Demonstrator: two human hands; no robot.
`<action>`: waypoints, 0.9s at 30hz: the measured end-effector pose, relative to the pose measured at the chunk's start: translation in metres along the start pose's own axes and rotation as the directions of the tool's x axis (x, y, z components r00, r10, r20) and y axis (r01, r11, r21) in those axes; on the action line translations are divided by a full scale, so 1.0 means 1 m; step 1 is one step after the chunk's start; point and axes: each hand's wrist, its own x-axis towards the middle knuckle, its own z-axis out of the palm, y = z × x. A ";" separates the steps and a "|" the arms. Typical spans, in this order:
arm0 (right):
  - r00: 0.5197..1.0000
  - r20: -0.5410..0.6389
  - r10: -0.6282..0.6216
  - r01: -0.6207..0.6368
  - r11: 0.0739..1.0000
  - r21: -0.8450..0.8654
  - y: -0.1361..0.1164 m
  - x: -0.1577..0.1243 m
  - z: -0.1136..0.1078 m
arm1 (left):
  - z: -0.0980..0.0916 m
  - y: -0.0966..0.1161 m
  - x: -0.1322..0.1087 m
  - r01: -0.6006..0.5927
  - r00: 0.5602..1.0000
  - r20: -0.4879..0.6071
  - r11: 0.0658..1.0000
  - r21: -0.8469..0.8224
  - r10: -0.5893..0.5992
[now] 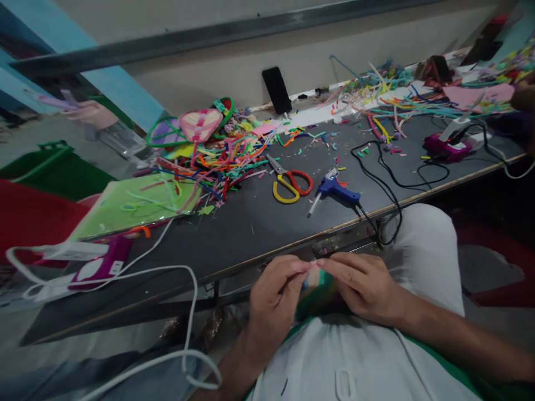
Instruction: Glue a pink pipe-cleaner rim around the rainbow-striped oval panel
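Note:
My left hand [276,292] and my right hand [364,283] meet in front of my lap, just off the table's front edge. Fingertips of both are pinched together on a small pink piece [313,263], mostly hidden, so its kind is unclear. On the table beyond lie scissors [288,181] with one yellow and one red handle. To their right, a blue glue gun [338,190] rests on its side with a glue stick poking out of its back end.
Colourful pipe cleaners [234,161] are heaped at the left beside a green sheet [142,200]. A phone [276,90] leans on the wall. A white cable [194,301] hangs off the left front; black cords [390,189] trail over the edge. Another person's hand [523,94] shows far right.

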 end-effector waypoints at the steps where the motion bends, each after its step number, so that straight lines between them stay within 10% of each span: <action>1: 1.000 0.008 -0.003 0.003 1.000 -0.008 0.000 0.000 0.000 | 0.000 0.000 -0.001 0.008 1.000 -0.003 1.000 0.001 -0.008; 14: 0.964 0.084 0.254 -0.265 0.947 0.180 0.004 0.005 0.000 | 0.001 -0.008 0.005 0.162 0.986 -0.033 0.987 0.001 -0.162; 27: 0.859 0.094 0.504 -0.498 0.777 0.386 0.034 0.017 0.011 | -0.006 -0.041 0.027 0.623 0.782 0.246 0.730 -0.282 -0.573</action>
